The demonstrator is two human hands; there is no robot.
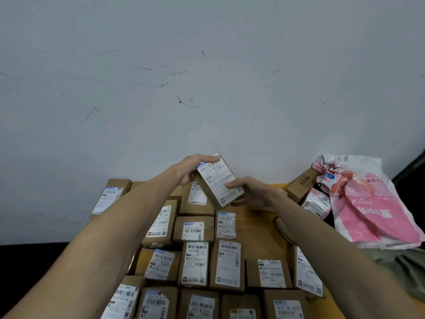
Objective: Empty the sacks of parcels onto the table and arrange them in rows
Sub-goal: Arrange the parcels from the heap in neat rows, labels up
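Fingers of both bare hands grip one small brown parcel (217,180), held in the air above the yellow table (254,229) near its far edge by the white wall (207,65). Left of the held parcel, the left hand (187,169) wraps its upper end, fingers curled over the top corner. On the held parcel, the white shipping label faces the camera; its long axis is tilted, running from upper left, toward the wall, down to lower right. Right of the held parcel, the right hand (250,192) pinches its lower end, thumb on the label. Below the held parcel, rows of labelled brown parcels (195,263) lie flat on the table, labels up. Far right of it lies a crumpled pink and white sack (368,203) with more parcels beside it.
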